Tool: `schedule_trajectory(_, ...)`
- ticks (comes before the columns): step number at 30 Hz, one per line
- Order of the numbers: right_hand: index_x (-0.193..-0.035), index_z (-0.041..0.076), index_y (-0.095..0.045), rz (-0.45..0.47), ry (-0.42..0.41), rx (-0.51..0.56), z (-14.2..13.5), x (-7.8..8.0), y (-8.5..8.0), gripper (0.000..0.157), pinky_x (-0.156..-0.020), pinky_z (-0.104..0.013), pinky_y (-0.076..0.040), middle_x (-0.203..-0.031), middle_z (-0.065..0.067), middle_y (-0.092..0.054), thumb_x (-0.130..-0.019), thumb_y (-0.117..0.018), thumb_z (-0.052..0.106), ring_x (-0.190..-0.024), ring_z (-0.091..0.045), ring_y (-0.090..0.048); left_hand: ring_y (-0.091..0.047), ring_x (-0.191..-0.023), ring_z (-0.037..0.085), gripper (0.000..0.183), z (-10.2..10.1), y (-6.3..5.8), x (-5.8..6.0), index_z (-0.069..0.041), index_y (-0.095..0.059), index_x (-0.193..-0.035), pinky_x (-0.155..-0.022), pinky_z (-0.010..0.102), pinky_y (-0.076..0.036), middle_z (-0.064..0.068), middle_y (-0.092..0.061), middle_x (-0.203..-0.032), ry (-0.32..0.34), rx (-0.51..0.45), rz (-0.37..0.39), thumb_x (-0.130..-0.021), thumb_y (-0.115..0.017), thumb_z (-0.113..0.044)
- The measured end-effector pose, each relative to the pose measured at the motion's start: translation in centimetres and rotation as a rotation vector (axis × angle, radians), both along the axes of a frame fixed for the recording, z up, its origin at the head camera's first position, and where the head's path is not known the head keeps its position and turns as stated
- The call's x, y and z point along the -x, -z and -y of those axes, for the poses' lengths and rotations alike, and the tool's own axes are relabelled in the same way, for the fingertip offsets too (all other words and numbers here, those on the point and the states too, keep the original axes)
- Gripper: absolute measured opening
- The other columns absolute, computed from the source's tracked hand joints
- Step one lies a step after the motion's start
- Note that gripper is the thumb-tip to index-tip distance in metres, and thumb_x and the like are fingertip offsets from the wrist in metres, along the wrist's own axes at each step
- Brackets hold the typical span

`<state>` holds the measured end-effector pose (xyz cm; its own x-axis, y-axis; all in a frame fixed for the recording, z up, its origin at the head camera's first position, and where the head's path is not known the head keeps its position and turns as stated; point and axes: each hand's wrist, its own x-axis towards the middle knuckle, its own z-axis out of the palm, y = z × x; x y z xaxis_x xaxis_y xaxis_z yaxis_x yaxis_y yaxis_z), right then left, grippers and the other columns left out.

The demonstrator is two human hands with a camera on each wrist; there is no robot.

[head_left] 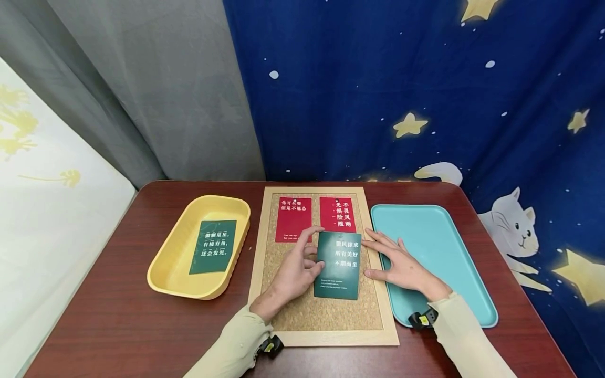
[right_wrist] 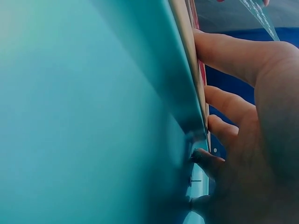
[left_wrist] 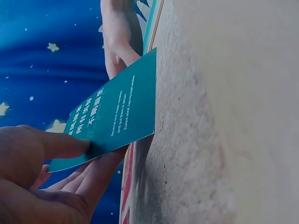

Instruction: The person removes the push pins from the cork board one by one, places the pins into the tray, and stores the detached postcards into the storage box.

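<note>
My left hand pinches a dark green card by its left edge, thumb on the printed face and fingers behind it. In the left wrist view the card tilts up off the cork surface. My right hand lies by the right side of the cork board's wooden frame, fingers spread and nothing held. The right wrist view shows its fingertips touching the frame's edge. Two red cards, one left and one right, are on the board's upper part, each with a small pin at its top.
Left of the board stands a yellow basket with another green card inside. A turquoise tray lies close along the board's right side, under my right wrist. In the right wrist view a small pin-like thing shows on the tray.
</note>
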<state>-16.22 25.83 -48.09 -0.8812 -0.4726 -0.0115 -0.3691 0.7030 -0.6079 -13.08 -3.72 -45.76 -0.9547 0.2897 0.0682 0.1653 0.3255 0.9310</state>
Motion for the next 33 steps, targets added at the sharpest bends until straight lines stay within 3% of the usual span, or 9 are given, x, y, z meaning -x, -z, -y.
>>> schedule_trajectory(15,-0.154,0.022,-0.053,-0.006,0.004,0.007,0.17,-0.01,0.04,0.073,-0.120,-0.081,0.001,-0.173,-0.007,-0.029,-0.089,-0.081,0.042,-0.160,-0.046,-0.021,-0.080,-0.079,0.026,0.076,0.26,-0.12,0.02,-0.026,-0.039,-0.155,-0.069,0.031,-0.065,0.025,-0.074,-0.118,-0.004,-0.154,0.069,-0.095,-0.062,0.014)
schedule_trajectory(25,-0.154,0.022,-0.053,0.006,0.007,0.001,0.11,0.13,0.18,0.075,-0.121,-0.080,0.001,-0.173,-0.006,-0.029,-0.088,-0.082,0.044,-0.160,-0.045,-0.020,-0.080,-0.083,0.032,0.075,0.55,-0.29,-0.10,-0.023,-0.039,-0.157,-0.071,0.034,-0.065,0.026,-0.074,-0.120,-0.045,-0.185,0.085,-0.096,-0.061,0.013)
schedule_trajectory(33,-0.154,0.022,-0.052,0.007,0.003,0.003,0.06,0.14,0.41,0.076,-0.121,-0.080,0.001,-0.174,-0.005,-0.028,-0.088,-0.082,0.044,-0.160,-0.044,-0.019,-0.080,-0.079,0.031,0.077,0.85,-0.19,-0.01,-0.030,-0.042,-0.156,-0.069,0.034,-0.065,0.022,-0.076,-0.112,-0.103,-0.182,0.064,-0.095,-0.063,0.013)
